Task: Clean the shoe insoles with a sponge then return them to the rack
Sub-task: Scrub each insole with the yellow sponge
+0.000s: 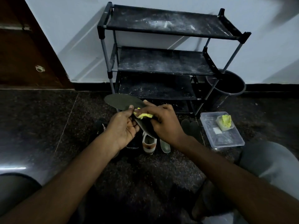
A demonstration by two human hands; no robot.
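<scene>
A dark grey insole (123,101) is held up in front of the black shoe rack (163,60). My left hand (123,128) grips the insole from below at its middle, thumb on top. My right hand (163,122) pinches a yellow sponge (144,115) and presses it onto the insole's upper face. The insole's heel end is hidden behind my right hand. A second, pale insole (165,147) lies on the floor below my hands. The rack's three fabric shelves are dusty with white specks and hold nothing.
A white and orange shoe (149,143) and a black shoe (101,126) sit on the dark stone floor. A clear plastic box (226,139) at right holds another yellow sponge (225,122). A dark bucket (229,84) stands beside the rack. My knees frame the lower corners.
</scene>
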